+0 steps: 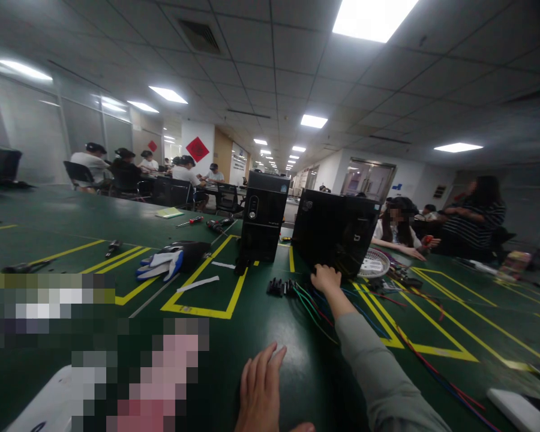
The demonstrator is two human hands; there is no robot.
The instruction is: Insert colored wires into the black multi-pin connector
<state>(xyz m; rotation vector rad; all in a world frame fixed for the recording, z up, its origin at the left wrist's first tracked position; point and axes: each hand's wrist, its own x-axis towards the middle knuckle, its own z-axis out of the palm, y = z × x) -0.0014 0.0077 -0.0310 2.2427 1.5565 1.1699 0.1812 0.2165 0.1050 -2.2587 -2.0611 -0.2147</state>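
My left hand (261,387) lies palm down on the green table, its fingers stretched out, holding nothing. Reaching forward, my right hand (327,278) has bent fingers at the lower edge of a black computer case (333,231). What those fingers hold, if anything, is hidden. Beside this hand are black connectors (276,287) with green, blue and red wires (310,307) trailing from them. A second black computer case (264,222) stands upright to the left, apart from both hands.
The green table (198,354) bears yellow tape outlines (198,312). Left are blue-white gloves (162,264), a red screwdriver (189,222) and white strips (198,284). A white round basket (373,264) and loose wires (441,375) lie right. Several people sit beyond; one stands right.
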